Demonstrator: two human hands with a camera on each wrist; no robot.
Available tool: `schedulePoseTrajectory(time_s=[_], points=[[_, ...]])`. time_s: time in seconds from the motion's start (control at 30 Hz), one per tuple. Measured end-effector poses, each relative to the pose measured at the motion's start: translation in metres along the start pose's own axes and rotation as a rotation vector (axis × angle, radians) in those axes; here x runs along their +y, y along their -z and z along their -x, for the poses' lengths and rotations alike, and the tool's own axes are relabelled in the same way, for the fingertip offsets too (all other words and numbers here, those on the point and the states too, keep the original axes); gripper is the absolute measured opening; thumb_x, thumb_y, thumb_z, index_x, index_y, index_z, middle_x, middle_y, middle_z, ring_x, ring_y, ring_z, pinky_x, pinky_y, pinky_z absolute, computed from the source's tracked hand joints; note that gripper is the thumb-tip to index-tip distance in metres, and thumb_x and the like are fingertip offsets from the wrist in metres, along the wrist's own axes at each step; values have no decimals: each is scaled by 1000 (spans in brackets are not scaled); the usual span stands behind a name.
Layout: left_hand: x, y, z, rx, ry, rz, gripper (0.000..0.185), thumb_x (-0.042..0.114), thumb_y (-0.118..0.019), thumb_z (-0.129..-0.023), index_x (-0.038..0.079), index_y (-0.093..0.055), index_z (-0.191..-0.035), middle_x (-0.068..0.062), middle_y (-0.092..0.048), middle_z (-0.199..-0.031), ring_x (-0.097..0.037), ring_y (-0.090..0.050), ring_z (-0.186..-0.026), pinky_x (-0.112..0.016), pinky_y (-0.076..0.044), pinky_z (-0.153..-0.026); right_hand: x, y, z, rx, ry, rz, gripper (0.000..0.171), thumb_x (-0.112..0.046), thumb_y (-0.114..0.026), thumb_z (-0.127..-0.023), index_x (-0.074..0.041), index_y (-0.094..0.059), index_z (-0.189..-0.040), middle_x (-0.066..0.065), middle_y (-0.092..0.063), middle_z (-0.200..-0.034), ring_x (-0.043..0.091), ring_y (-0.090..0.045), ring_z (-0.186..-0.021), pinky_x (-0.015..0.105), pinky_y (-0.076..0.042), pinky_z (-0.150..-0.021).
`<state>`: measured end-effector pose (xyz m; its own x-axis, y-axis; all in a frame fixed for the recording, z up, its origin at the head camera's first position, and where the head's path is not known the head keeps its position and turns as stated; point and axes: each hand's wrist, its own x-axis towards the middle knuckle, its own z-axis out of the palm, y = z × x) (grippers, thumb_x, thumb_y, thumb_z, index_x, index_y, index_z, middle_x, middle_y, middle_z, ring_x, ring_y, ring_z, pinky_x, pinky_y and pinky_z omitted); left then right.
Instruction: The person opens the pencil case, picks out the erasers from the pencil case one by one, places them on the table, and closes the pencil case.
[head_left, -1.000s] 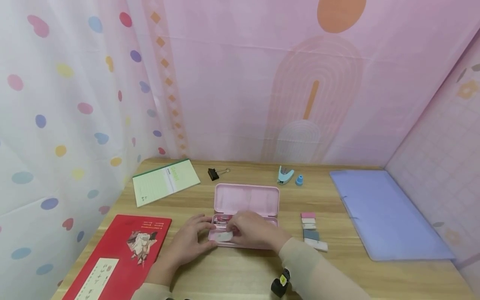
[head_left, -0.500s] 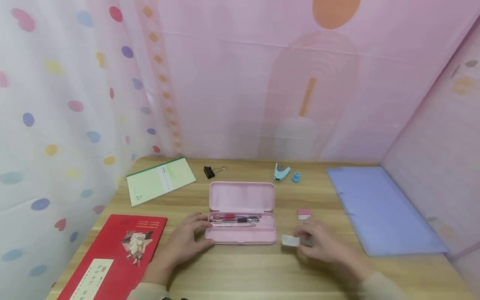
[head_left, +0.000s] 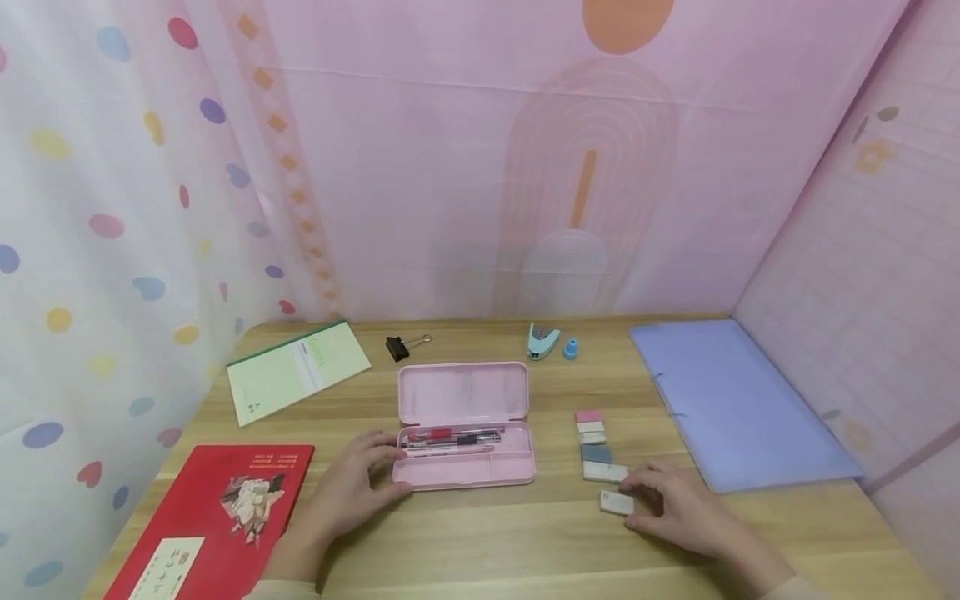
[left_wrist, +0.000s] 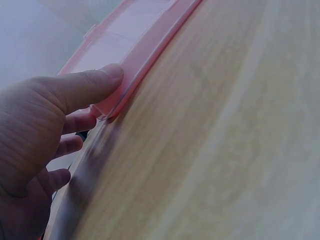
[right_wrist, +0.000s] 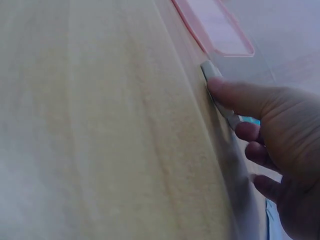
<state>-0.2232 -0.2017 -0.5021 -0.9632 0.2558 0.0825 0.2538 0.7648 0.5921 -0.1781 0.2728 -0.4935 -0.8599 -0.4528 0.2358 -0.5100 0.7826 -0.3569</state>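
Note:
A pink pencil case lies open on the table, with several pens in its back compartment. My left hand holds the case by its left end; in the left wrist view the thumb lies on its front corner. Right of the case, my right hand pinches one end of a white eraser between thumb and fingers. This eraser sits just in front of a column of other erasers: a pink and white one, a small white one, a blue-grey one and a longer white one.
A red book lies at the left, a green notepad behind it. At the back are a black binder clip, a light blue stapler and a small blue cone-shaped object. A blue folder covers the right side.
My right hand has taken the white eraser out of the pencil case and carried it right, down to the front of the eraser column. The left hand has stayed at the case.

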Motion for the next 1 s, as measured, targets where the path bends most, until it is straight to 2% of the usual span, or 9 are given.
schedulePoseTrajectory(time_s=[0.23,0.5,0.63,0.7,0.8,0.87,0.93,1.0], points=[[2,2,1,8,-2,-11,49,50,-79,-74,22,-70,-113,-2,-54,-136,-33,-35,-136,-60,-32,-106,0,-4,-3,81,-24,44,24,-44,-81,-74,-32,-72,-94,-15,-61,-104,9,-54,-97,36,-49,-80],[3,0,2,12,-4,-8,46,47,-80,-74,23,-70,-112,-3,-55,-135,-34,-37,-134,-60,-34,-105,-4,-6,-1,68,-62,64,26,-49,-77,-76,-34,-71,-95,-14,-62,-104,11,-56,-96,38,-51,-80],[7,10,4,-10,9,-27,48,44,-80,-75,22,-69,-116,-2,-53,-136,-31,-39,-133,-57,-35,-106,-8,0,-6,86,-63,38,29,-48,-78,-74,-30,-72,-96,-16,-61,-99,9,-56,-92,36,-51,-79],[12,20,2,-6,11,-43,51,41,-80,-76,21,-67,-121,-2,-52,-138,-31,-41,-132,-56,-36,-105,-13,6,-16,101,-66,9,32,-43,-80,-75,-25,-72,-100,-15,-61,-96,7,-57,-89,33,-52,-77],[20,40,-8,39,-43,-64,60,36,-80,-77,16,-60,-129,-6,-51,-138,-33,-45,-128,-58,-38,-103,-26,13,-47,96,-93,-83,40,-36,-80,-78,-18,-69,-112,-8,-63,-97,9,-58,-88,33,-53,-76],[25,50,-18,75,-87,-82,70,36,-81,-76,15,-53,-136,-9,-50,-140,-35,-46,-127,-59,-39,-101,-37,13,-74,52,-130,-190,49,-33,-78,-80,-15,-63,-123,-1,-64,-103,11,-60,-90,33,-54,-76],[27,54,-30,77,-113,-76,85,38,-83,-74,14,-43,-144,-12,-45,-144,-36,-44,-129,-59,-39,-102,-46,6,-101,-12,-179,-313,61,-32,-76,-83,-13,-53,-135,5,-63,-111,13,-61,-89,32,-55,-73],[27,52,-40,43,-81,-25,98,42,-82,-73,16,-28,-151,-12,-41,-147,-35,-44,-130,-58,-40,-101,-51,-5,-124,-73,-243,-416,72,-32,-75,-84,-9,-41,-143,10,-60,-117,14,-63,-84,29,-55,-69]])
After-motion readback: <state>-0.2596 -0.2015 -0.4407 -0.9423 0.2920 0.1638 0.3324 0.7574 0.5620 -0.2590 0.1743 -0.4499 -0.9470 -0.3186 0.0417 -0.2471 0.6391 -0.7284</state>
